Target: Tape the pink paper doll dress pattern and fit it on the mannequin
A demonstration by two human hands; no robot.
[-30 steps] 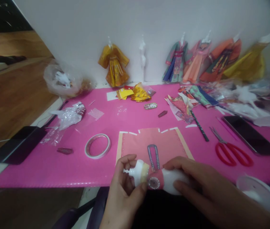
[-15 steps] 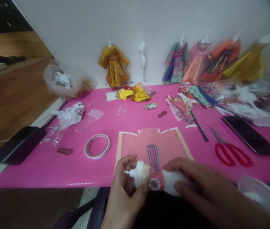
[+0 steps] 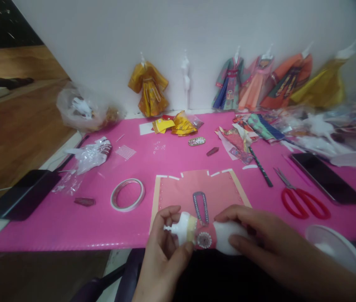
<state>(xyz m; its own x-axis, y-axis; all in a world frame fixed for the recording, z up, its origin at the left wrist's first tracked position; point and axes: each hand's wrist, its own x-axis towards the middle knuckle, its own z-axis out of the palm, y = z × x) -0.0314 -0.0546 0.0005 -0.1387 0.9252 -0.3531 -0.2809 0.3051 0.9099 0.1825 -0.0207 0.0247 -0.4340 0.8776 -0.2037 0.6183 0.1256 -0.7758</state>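
Note:
Between my two hands a small white doll mannequin (image 3: 228, 238) lies sideways, neck to the left. A pink fabric band with a round, pearl-edged ornament (image 3: 204, 240) wraps its waist, and a pale yellow strip lies round its chest. My left hand (image 3: 168, 247) grips the shoulder end, thumb below. My right hand (image 3: 253, 235) holds the lower end, which its fingers partly hide. Just behind it, a grey, bead-edged loop trim (image 3: 206, 209) lies on the salmon-pink fabric piece (image 3: 178, 193), which has tan side strips and white strips along its top.
The pink table (image 3: 80, 230) carries a tape roll (image 3: 112, 202), red-handled scissors (image 3: 302, 203), a phone (image 3: 328, 178), a black pencil (image 3: 261, 167) and fabric scraps (image 3: 234, 140). A white bowl (image 3: 338, 247) stands at my right. Dressed mannequins (image 3: 149, 86) lean against the wall.
The view has shifted slightly, so the table things sit a little further left. Both hands keep their hold on the mannequin, with hardly any other movement.

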